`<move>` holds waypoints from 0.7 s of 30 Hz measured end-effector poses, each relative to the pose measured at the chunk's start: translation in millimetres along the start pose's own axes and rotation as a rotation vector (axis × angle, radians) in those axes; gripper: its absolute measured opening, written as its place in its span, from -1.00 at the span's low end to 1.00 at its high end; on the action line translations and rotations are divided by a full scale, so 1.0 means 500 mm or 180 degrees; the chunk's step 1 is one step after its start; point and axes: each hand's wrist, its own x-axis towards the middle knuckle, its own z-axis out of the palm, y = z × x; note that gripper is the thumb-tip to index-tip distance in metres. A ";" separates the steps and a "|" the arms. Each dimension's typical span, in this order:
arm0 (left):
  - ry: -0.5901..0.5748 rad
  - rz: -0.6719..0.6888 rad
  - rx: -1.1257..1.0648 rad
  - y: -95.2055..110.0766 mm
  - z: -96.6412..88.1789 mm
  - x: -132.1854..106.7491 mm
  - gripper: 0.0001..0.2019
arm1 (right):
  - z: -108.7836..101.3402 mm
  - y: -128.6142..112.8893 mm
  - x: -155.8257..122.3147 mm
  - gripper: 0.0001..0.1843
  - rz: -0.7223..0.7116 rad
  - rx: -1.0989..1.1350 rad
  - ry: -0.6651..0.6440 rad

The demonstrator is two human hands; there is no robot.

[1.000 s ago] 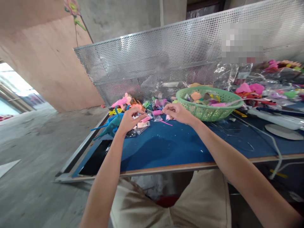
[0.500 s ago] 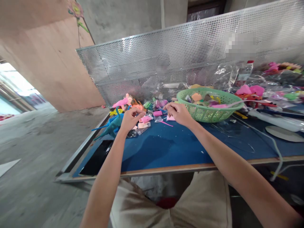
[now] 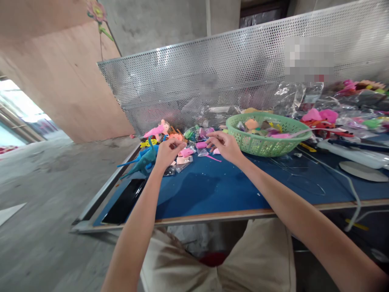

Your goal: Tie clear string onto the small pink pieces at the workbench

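Note:
My left hand (image 3: pixel 170 151) is above the left part of the blue work table (image 3: pixel 194 194), thumb and fingertips pinched together. Whatever it pinches, if anything, is too small to make out. Just beside its fingertips are a pink piece in clear plastic (image 3: pixel 186 152) and a pale packet (image 3: pixel 183 160). My right hand (image 3: pixel 226 147) hovers left of the green basket (image 3: pixel 267 146), its fingers bent but apart, and I see nothing in them. Between the hands lie a bright pink roll (image 3: pixel 201 144) and a thin pink strip (image 3: pixel 214 158).
Blue toy dinosaurs (image 3: pixel 148 156) and a black phone-like slab (image 3: pixel 124 201) lie by the left edge. Behind stands a perforated metal screen (image 3: pixel 182 77). A white cable (image 3: pixel 340 174), pink and red soft pieces (image 3: pixel 323 117) and a white tube-shaped object (image 3: pixel 352 153) lie to the right.
My right hand has shifted slightly left and its fingers have spread. A small blue bit seen at its fingertips before no longer shows. My left hand has barely moved.

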 end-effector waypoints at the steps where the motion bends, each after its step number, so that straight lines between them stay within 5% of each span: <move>1: -0.0021 -0.0013 -0.0038 0.000 0.002 0.000 -0.77 | 0.000 0.000 0.000 -0.60 0.0015 0.0039 -0.0006; 11: -0.0298 -0.0272 -0.1006 0.010 0.019 -0.007 -0.71 | -0.007 0.013 0.004 -0.49 0.0135 -0.0041 0.0105; 17: -0.0984 -0.0290 -0.2496 0.016 0.010 -0.014 -0.66 | -0.015 0.005 0.012 -0.58 0.0905 0.1187 -0.0133; 21: -0.1140 -0.0133 -0.2888 0.027 0.011 -0.022 -0.61 | -0.011 -0.002 0.010 -0.61 0.1112 0.1565 -0.0313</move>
